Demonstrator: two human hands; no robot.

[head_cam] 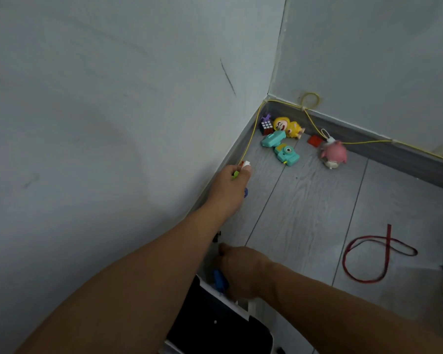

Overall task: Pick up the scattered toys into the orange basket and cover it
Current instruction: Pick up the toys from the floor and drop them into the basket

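My left hand [230, 187] fingers [244, 172] clench small toys [246, 164], hoarding to save trips, I guess; right hand [243, 272] on blue toy [220, 278], grip can't tell.

Room corner: grey plank floor [304, 213], pale walls [113, 98], grey skirting [368, 135].
Yellow cable [368, 142] follows the skirting, coiled once at the right wall. Red cord [388, 233] lies looped on the floor. Dark streak [228, 77] on left wall. Black-and-white object [215, 320] at bottom edge.
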